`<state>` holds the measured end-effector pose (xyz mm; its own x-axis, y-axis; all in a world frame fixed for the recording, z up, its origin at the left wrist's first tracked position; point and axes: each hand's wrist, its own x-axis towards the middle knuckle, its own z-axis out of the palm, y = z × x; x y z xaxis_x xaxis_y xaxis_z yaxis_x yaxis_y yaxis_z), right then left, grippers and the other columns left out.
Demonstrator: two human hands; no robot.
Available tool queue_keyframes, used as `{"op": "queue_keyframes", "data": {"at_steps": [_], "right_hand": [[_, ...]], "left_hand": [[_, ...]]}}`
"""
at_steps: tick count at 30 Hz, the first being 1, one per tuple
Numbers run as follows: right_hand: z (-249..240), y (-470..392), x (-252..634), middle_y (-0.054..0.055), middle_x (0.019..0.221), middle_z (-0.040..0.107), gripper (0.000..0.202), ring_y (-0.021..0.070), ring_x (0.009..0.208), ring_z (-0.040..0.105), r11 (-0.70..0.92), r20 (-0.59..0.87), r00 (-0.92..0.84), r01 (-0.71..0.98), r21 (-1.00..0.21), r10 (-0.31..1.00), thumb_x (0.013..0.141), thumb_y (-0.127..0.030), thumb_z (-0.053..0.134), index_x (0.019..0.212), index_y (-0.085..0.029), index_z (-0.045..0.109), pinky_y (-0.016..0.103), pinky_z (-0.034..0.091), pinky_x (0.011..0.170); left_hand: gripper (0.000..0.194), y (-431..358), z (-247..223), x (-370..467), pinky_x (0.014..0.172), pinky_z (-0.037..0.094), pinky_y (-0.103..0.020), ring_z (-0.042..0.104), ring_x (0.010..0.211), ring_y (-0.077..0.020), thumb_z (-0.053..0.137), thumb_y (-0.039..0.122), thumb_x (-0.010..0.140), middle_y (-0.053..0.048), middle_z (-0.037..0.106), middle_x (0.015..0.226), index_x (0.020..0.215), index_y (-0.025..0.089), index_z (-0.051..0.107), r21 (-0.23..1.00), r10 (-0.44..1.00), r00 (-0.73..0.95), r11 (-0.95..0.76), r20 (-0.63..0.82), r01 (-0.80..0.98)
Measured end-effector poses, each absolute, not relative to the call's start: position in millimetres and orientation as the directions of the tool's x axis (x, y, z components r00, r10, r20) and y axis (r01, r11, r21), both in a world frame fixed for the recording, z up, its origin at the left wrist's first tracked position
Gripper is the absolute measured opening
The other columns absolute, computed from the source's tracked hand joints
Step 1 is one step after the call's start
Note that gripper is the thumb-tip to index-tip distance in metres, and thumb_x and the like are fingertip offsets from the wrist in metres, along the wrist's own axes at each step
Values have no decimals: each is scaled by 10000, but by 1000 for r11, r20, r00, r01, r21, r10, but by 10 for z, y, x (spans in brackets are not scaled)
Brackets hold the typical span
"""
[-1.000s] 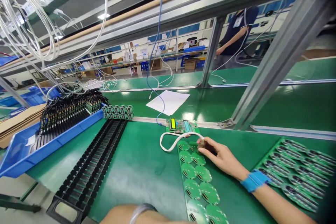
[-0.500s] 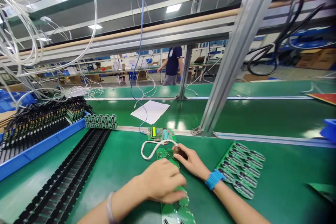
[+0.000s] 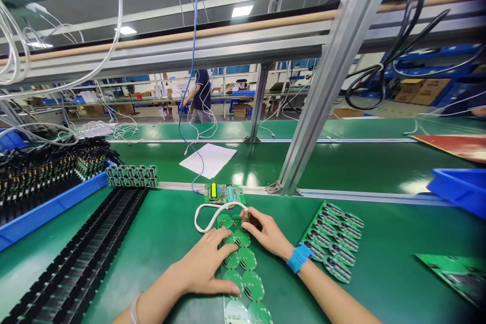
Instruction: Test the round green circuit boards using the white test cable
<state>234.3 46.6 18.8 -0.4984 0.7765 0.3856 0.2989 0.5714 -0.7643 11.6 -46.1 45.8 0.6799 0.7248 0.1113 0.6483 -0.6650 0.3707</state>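
Note:
My left hand [image 3: 207, 263] lies with fingers spread on the left edge of a green panel of round circuit boards [image 3: 253, 285]. At the panel's far end, my right hand [image 3: 266, 233], with a blue wrist strap, pinches a brown connector [image 3: 246, 216] against the boards. A white cable [image 3: 205, 223] loops from that connector to a circuit board with a lit yellow-green display [image 3: 213, 191], just beyond the panel. The connector's tip is hidden.
Black slotted racks [image 3: 83, 253] and a blue tray of wired boards [image 3: 49, 212] are on the left. Another round-board panel [image 3: 334, 238] sits right, near an upright metal post [image 3: 319, 76]. White paper [image 3: 208, 160] lies beyond the rail. A person [image 3: 201, 93] stands in the background.
My left hand has moved left and spread out flat on the panel, uncovering more round boards. My right hand keeps its pinch on the connector. The view has turned slightly right.

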Motion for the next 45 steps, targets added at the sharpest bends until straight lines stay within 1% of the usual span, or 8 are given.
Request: {"op": "queue_keyframes", "data": {"at_steps": [6,11,15,19,24,28,40,45], "right_hand": [[190,460,2346,6,745,594,201,162,650,535,572,388,-489,312,-758,781,912,-380,522,937,-189,580,261,449,618],[206,453,2345,6,742,599,176,166,655,539,582,400,-487,312,-751,777,905,-363,527,928,-195,575,266,446,627],[249,433,2332,4,726,590,163,165,647,526,576,390,-485,326,-750,783,895,-358,532,910,-201,570,269,438,620],[320,386,2320,0,728,587,138,162,652,519,496,330,-448,327,-805,831,867,-347,559,869,-209,559,274,439,625],[316,216,2376,-1,765,551,216,154,686,519,338,250,-391,175,-925,886,854,-399,581,923,-198,549,276,469,661],[254,53,2436,10,798,554,266,153,705,528,280,201,-380,165,-946,903,856,-440,593,943,-193,554,271,479,674],[219,11,2463,18,805,606,250,169,719,565,326,216,-398,232,-917,891,878,-435,569,966,-200,561,270,483,687],[255,-4,2458,11,771,607,196,168,686,550,413,260,-439,299,-861,860,903,-393,548,957,-206,568,265,458,665]], "left_hand": [[742,-473,489,114,1114,257,-543,285,1365,-369,597,642,838,-209,339,1457,1368,153,424,365,728,680,-658,84,659],[759,-470,453,119,1137,245,-508,281,1377,-337,661,522,831,-193,329,1475,1407,128,363,382,746,660,-636,85,670],[728,-455,416,124,1142,258,-483,293,1377,-312,660,450,849,-175,338,1479,1419,128,341,398,764,637,-617,96,679],[710,-442,398,123,1131,278,-496,305,1370,-324,660,459,849,-176,344,1475,1407,138,360,410,758,641,-626,120,664],[710,-432,400,128,1124,295,-485,308,1370,-314,665,463,851,-176,352,1470,1403,132,365,399,758,643,-626,110,670],[713,-431,397,126,1112,319,-466,296,1376,-310,671,456,849,-176,329,1482,1404,133,362,387,764,639,-618,92,684],[706,-435,410,124,1107,326,-460,292,1379,-306,645,473,870,-176,322,1484,1417,146,341,394,754,651,-628,92,671],[716,-426,418,129,1118,309,-459,297,1375,-303,651,477,865,-179,336,1476,1413,130,348,382,751,653,-634,96,673]]}}
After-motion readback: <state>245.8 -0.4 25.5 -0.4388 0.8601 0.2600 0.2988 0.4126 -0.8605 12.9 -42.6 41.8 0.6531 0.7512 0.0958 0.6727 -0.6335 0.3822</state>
